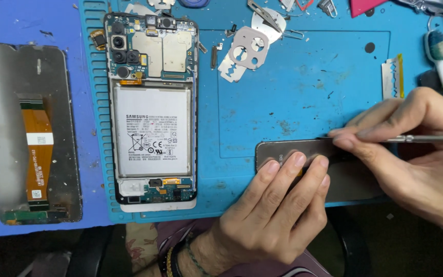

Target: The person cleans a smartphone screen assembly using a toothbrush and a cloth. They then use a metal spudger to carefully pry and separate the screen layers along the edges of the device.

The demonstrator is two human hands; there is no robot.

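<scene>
Grey phone panel (288, 150) pinned at the near edge of a blue work mat (303, 92).
Head view: left hand (267, 210) presses flat, fingers spread, on the panel; right hand (416, 154) pinches a thin metal tool (426, 138), tip at the panel's edge. Opened phone (152, 110) and detached screen (26, 133) lie well left.

matt blue rubbery mat (303, 92), glossy metal tool (426, 138)
</scene>
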